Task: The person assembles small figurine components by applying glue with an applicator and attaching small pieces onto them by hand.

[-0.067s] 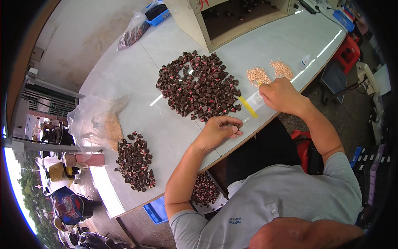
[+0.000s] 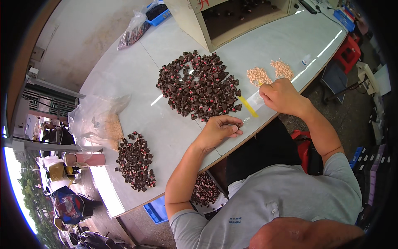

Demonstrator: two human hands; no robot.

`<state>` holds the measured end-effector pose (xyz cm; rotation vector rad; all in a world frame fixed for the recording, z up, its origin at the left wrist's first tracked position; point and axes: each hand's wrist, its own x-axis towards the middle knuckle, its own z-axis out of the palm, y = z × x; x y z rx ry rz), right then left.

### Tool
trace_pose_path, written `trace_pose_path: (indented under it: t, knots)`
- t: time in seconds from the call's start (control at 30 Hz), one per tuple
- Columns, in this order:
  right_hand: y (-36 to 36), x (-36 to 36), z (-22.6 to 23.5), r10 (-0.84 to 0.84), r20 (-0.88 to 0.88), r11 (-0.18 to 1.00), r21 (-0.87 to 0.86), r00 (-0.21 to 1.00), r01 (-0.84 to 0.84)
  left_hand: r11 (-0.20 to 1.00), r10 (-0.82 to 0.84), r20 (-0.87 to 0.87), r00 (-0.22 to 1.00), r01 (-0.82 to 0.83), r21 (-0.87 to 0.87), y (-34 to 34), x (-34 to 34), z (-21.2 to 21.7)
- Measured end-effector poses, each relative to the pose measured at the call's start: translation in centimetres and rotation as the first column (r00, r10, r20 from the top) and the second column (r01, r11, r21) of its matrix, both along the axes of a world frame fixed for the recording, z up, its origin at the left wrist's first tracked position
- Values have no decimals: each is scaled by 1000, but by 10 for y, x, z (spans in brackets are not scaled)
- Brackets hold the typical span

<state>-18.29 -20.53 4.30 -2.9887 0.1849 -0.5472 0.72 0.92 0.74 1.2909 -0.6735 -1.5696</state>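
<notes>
My left hand (image 2: pixel 217 132) is closed near the table's front edge, its thumb and fingertips pinching a small dark piece (image 2: pixel 238 125). That piece resembles the dark brown knobs with pinkish-red spots in the large pile (image 2: pixel 199 87) just beyond this hand. Farther right, my right hand (image 2: pixel 284 97) has its fingers pinched together beside a small heap of tan bits (image 2: pixel 258 76). A speck of yellow shows at its fingertips; whatever it grips is too small to make out. Between the hands, a yellow strip (image 2: pixel 249 107) lies on the grey table (image 2: pixel 137 91).
A second tan heap (image 2: pixel 282 68) lies nearby. At left are a smaller dark pile (image 2: pixel 134 162) and a clear bag of tan bits (image 2: pixel 112 128). A cabinet (image 2: pixel 186 20) stands at the back. Below the front edge sits a tray of dark pieces (image 2: pixel 215 203).
</notes>
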Motion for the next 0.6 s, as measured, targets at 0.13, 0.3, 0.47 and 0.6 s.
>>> trace_pose_path:
  t: [0.13, 0.3, 0.47, 0.6]
  knots:
    - [24, 3, -2, 65, 182, 961, 254, 981, -110, 1000, 9, 23, 1000, -9, 3, -1, 1, 0]
    - [58, 12, -22, 113, 282, 818, 518, 953, -250, 999, 35, 1, 999, -34, -17, -1, 3, -6]
    - [65, 16, -31, 114, 284, 829, 501, 952, -249, 999, 40, -3, 999, -40, -30, -1, 2, -8]
    - [66, 17, -34, 117, 280, 834, 493, 953, -247, 999, 45, -4, 999, -45, -25, -1, 1, -7]
